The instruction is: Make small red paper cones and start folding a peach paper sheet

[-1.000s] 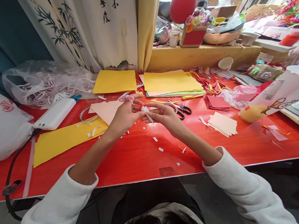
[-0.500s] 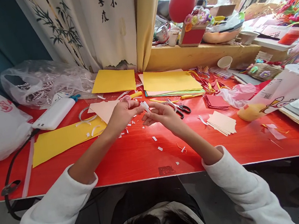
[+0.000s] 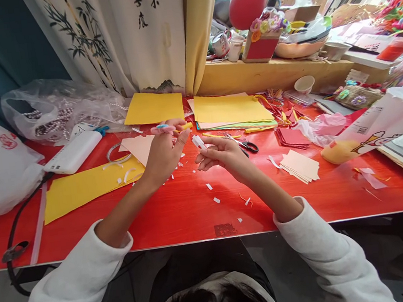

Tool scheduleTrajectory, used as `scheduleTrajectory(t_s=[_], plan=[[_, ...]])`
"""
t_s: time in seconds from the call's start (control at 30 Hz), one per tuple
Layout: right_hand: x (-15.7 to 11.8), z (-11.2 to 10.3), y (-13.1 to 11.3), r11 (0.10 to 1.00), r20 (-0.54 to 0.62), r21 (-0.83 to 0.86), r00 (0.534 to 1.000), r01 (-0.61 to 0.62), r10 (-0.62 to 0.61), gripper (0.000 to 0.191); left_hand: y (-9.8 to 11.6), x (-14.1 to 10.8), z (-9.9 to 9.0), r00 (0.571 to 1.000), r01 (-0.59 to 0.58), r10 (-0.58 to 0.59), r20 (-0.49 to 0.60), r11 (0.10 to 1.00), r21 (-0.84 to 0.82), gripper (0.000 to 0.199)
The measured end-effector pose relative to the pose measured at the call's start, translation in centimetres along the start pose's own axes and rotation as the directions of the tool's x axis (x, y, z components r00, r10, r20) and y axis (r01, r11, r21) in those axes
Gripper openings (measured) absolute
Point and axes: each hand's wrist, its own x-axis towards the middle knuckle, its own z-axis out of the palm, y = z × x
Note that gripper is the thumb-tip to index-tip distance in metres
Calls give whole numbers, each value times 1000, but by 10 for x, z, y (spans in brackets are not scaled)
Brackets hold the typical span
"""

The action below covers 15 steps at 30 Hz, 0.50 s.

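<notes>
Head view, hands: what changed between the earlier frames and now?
The left hand has let go of the white paper piece and drawn away to the left; the right hand now holds it alone. Blue now shows on the pink item at the left hand. The scissors and beige cards stayed put.

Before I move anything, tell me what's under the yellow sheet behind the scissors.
Under the yellow sheet, pale pink paper peeks out at left and green paper along the front. The rest is covered, so I can't count the sheets.
</notes>
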Motion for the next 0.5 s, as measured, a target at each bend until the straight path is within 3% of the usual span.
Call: scheduleTrajectory(t_s=[0.1,0.17,0.4,0.5], plan=[[-1,-2,-1,1000,13,14,1000,7,-8,28,3,1,-5,970,-241,238,53,969,60,27],[-1,-3,-3,999,38,36,999,27,-29,22,5,0,-7,937,-337,329,117,939,62,22],[-6,-4,-10,994,118,87,990,74,-84,22,2,-1,-6,924,-380,375,67,920,91,19],[-8,-4,-11,994,136,69,986,85,-94,24,-3,-2,-5,899,-437,437,36,886,151,19]])
